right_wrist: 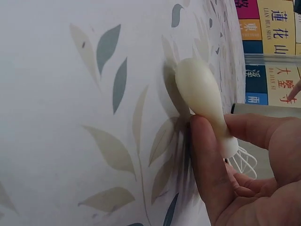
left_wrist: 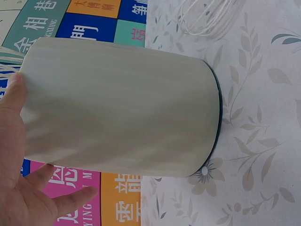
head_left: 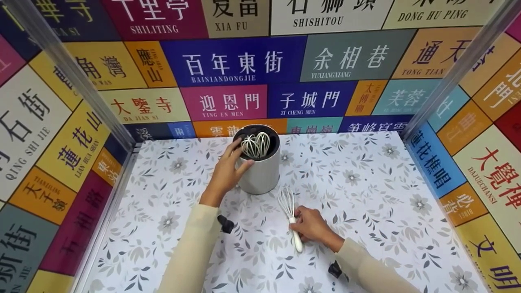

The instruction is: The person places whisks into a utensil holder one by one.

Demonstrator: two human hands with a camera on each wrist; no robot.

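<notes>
A white balloon whisk (head_left: 286, 202) with a smooth, bulbous handle (right_wrist: 197, 84) is pinched between thumb and fingers of my right hand (head_left: 312, 225). It slants low over the patterned cloth, wires pointing away from me, just in front of a pale grey cylindrical utensil holder (head_left: 260, 177). My left hand (head_left: 225, 171) holds the utensil holder by its upper left side, thumb at the front rim and fingers around the left. More whisk heads (head_left: 256, 145) stick up from the holder's dark inside, their handles hidden. The holder (left_wrist: 122, 108) stands upright on its dark base.
A white cloth (head_left: 358, 228) with grey leaves and flowers covers the table. Panels (head_left: 234, 61) with coloured street-name blocks rise behind and on both sides. Clear corner posts (head_left: 108, 101) stand at the back left and right. Small black wrist fittings (head_left: 225, 224) sit at both sleeves.
</notes>
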